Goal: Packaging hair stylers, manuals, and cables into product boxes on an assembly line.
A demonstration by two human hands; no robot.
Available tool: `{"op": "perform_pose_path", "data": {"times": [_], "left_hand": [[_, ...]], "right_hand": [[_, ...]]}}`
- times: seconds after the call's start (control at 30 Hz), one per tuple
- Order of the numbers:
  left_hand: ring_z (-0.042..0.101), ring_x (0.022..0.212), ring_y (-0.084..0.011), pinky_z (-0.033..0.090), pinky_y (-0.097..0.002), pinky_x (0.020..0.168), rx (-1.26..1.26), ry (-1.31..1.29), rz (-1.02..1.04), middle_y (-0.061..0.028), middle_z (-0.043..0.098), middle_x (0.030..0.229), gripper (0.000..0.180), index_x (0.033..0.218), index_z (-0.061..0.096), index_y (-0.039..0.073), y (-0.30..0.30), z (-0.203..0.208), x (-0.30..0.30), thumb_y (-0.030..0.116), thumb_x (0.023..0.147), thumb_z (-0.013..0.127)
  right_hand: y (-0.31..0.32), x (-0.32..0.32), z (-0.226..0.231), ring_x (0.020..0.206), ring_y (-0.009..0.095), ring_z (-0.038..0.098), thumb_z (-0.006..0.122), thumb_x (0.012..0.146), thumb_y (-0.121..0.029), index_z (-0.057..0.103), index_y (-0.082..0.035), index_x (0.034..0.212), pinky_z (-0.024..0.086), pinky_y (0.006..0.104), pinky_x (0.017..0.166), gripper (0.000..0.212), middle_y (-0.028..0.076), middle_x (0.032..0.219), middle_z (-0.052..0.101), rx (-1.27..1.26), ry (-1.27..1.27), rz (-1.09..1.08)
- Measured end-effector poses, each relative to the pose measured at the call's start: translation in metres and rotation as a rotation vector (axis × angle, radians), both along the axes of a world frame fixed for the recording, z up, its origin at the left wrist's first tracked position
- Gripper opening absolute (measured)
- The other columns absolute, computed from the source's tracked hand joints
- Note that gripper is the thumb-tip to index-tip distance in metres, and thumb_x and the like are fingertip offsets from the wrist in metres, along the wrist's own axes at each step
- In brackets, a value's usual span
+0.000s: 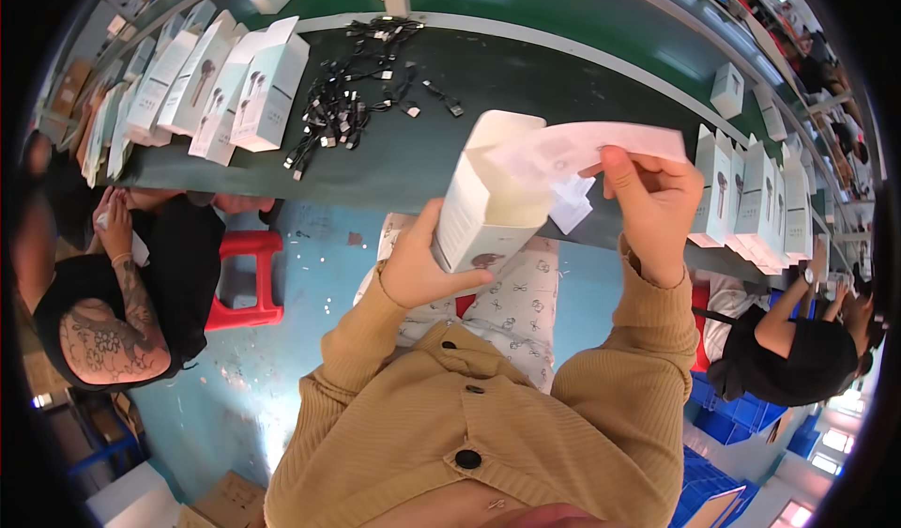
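My left hand (422,260) is wrapped round a white cardboard box (488,214) with its top flaps up, tilted above the table's near edge. Between the thumb and fingers of my right hand (648,195) is a pale printed leaflet (619,137). Its left end lies at the box's open mouth; I cannot tell how far it reaches inside. Beyond my left hand, several short black USB cables (333,106) lie in a loose heap. Behind the box and partly hidden by it, more folded white papers (571,204) rest at the table edge.
Open white boxes (267,87) stand in a row at the left of the dark green table (526,73); more boxes (741,190) stand at the right. A rail (563,45) crosses the table's back. People sit on both sides, with a red stool (246,279) at the left and blue crates (732,411) at the right.
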State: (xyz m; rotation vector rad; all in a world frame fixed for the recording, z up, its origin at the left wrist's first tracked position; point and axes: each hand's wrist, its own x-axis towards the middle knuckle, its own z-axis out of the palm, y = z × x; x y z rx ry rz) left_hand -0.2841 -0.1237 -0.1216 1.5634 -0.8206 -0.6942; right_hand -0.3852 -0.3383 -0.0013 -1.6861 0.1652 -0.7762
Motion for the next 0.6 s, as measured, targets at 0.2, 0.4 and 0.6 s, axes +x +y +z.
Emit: {"op": "perform_pose_path", "data": {"times": [0.2, 0.4, 0.6], "left_hand": [[0.057, 0.111, -0.0236, 0.045, -0.0350, 0.094, -0.047, 0.000, 0.052, -0.0169, 0.058, 0.118, 0.091, 0.131, 0.039, 0.000, 0.016, -0.002, 0.001, 0.029, 0.061, 0.088], [0.058, 0.109, -0.0245, 0.045, -0.0347, 0.094, -0.021, 0.043, 0.056, -0.0171, 0.060, 0.117, 0.091, 0.130, 0.040, 0.000, 0.034, -0.006, 0.009, 0.030, 0.060, 0.089], [0.058, 0.111, -0.0289, 0.044, -0.0364, 0.095, -0.001, 0.033, 0.070, -0.0180, 0.059, 0.118, 0.096, 0.133, 0.039, -0.001, 0.058, -0.020, 0.013, 0.033, 0.058, 0.089]], "right_hand": [[0.010, 0.015, -0.005, 0.058, 0.005, 0.050, 0.069, 0.083, -0.004, 0.070, -0.002, 0.091, 0.032, 0.0186, 0.049, 0.008, 0.003, 0.081, 0.068, -0.355, 0.252, 0.079], [0.014, 0.030, -0.013, 0.059, 0.005, 0.050, 0.069, 0.083, -0.005, 0.070, -0.001, 0.092, 0.035, 0.0194, 0.049, 0.009, 0.004, 0.081, 0.068, -0.322, 0.153, 0.092], [0.033, 0.066, -0.023, 0.056, 0.003, 0.045, 0.074, 0.079, -0.007, 0.067, -0.003, 0.106, 0.036, 0.0185, 0.051, 0.028, 0.003, 0.088, 0.065, -0.270, 0.266, 0.419]]}}
